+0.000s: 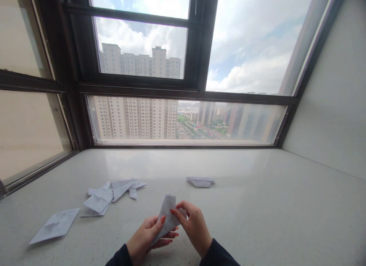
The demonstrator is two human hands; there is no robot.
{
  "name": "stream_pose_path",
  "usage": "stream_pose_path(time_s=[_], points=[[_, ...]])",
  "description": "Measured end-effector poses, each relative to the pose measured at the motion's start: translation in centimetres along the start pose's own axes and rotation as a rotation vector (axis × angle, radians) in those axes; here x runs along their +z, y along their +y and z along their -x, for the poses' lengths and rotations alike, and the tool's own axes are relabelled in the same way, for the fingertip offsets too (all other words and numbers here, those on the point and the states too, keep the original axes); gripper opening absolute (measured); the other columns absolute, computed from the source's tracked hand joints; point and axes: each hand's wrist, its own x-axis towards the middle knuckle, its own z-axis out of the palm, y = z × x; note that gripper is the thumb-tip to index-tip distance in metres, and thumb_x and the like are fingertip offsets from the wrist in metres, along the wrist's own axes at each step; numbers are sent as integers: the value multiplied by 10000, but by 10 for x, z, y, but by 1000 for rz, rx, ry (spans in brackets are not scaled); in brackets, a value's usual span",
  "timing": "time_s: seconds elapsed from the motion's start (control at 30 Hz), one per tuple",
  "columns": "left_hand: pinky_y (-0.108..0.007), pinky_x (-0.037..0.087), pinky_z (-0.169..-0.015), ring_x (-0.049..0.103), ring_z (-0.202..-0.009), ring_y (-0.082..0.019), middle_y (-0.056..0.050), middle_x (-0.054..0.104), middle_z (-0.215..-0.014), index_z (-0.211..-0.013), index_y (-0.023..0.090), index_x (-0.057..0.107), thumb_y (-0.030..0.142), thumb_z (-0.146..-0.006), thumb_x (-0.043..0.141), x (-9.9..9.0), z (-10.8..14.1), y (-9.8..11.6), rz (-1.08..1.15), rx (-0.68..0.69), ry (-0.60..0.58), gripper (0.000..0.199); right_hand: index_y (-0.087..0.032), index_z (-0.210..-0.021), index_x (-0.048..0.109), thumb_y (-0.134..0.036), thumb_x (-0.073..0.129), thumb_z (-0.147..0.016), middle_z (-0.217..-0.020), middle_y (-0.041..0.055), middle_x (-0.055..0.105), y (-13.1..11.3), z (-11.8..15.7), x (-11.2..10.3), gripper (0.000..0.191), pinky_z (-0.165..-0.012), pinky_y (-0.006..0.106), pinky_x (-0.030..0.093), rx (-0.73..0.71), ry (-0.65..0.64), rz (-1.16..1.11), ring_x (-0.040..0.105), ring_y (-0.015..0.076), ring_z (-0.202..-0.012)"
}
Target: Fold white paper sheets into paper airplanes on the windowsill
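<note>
A folded piece of white paper [168,210] is held up between both hands, just above the sill. My left hand [151,231] grips its lower left part, thumb on the near face and fingers behind. With thumb and forefinger my right hand [195,222] pinches a flap at the paper's right side. Part of the paper is hidden behind the fingers. Beyond the hands, a small boat-like folded paper [200,181] lies on the sill. To the left rests a diamond-shaped folded paper [55,224].
Several overlapping folded papers [98,199] lie in a loose pile at the left of the pale speckled sill [257,212]. Dark window frames [143,88] border the sill at the back and left. A white wall [328,105] closes the right side.
</note>
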Motion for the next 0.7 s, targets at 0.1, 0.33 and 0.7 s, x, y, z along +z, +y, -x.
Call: stream_pose_path(time_s=[0.1,0.33,0.7], points=[[-356,438,-786,609,-862,-257,-174,639,-939,-950,90,556,484,-641,592,-1,-1,-1,-22,6,-2,502,-175,-659,610,-393,511,-741,-590,6,619,0,0,0,253,-503,216,332,3,8,-21,498,127,-525],[-352,426,-814,604,-876,-249,-174,634,-955,-972,101,540,494,-634,594,-6,-5,-3,-23,-31,-51,521,-179,-662,617,-423,503,-737,-592,7,626,0,0,-1,279,-505,223,334,18,2,-51,498,127,-515],[-311,453,-771,613,-852,-239,-191,630,-949,-1002,71,523,492,-659,570,-9,-7,-8,10,-6,-72,544,-170,-663,611,-413,508,-739,-562,-2,593,0,0,0,275,-491,212,326,13,-12,-25,490,123,-514]])
